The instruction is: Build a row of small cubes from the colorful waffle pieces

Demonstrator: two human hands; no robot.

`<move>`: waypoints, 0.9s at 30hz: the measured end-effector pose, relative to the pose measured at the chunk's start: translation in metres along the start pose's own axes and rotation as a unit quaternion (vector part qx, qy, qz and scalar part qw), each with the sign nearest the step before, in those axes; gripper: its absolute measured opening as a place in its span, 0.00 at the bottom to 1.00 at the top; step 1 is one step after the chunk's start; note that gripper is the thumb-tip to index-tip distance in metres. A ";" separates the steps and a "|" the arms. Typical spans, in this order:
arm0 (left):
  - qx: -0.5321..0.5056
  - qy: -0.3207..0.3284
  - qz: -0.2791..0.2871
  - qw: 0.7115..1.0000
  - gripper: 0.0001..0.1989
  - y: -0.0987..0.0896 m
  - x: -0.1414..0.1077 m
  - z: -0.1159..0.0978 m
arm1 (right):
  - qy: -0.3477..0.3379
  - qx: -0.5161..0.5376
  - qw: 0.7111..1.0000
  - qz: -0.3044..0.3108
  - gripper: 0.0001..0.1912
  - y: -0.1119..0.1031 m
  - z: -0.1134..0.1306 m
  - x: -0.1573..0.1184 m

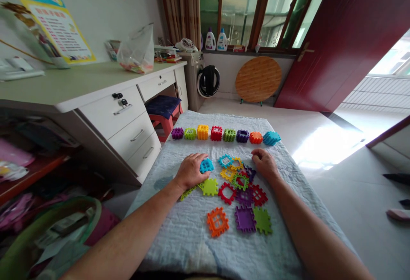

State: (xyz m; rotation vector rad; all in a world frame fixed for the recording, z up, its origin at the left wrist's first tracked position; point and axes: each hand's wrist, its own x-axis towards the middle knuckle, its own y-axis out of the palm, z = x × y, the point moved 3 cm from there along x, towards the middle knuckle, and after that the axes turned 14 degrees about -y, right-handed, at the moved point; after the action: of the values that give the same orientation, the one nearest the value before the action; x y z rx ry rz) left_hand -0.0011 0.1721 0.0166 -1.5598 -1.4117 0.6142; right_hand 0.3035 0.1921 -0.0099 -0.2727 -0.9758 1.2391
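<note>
My left hand is closed on a blue square plastic building tile with notched edges and a window pattern. Lime green tiles lie just below that hand. On the right, my right hand has its fingers curled in; whether anything is in them is hidden. Between the hands is a loose pile of tiles, among them another blue tile, a yellow tile and a red tile. Closer to me lie an orange tile, a purple tile and a green tile.
Across the far part of the cloth-covered table runs a row of tile stacks sorted by colour, from a purple stack to a blue stack. A desk and a stool stand left. Behind is a washing machine.
</note>
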 end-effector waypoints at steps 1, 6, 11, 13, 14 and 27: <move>-0.010 -0.001 -0.001 1.000 0.26 -0.001 0.000 -0.001 | 0.007 0.007 1.000 -0.001 0.11 0.000 -0.001 0.000; -0.051 0.014 -0.011 0.999 0.28 -0.001 0.004 -0.013 | 0.045 0.081 0.995 -0.028 0.11 0.000 -0.001 0.002; -0.045 0.020 0.033 0.998 0.32 0.010 0.008 -0.011 | -0.019 0.076 0.997 0.000 0.09 0.004 0.044 0.007; -0.067 0.022 0.045 0.997 0.34 0.011 0.008 -0.005 | -0.075 0.062 0.993 0.068 0.09 0.010 0.072 0.011; -0.085 0.019 0.043 0.995 0.34 0.009 0.008 -0.003 | -0.124 0.055 0.985 0.110 0.09 0.014 0.087 0.013; -0.319 -0.174 -0.060 0.930 0.15 -0.005 0.017 0.049 | -0.286 -0.141 0.863 0.391 0.24 0.085 0.145 0.023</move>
State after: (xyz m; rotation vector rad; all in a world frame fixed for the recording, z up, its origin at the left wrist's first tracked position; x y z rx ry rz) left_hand -0.0412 0.2024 0.0018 -1.8976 -2.1091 0.3805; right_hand 0.1393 0.1966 0.0306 -0.5906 -1.6621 1.9838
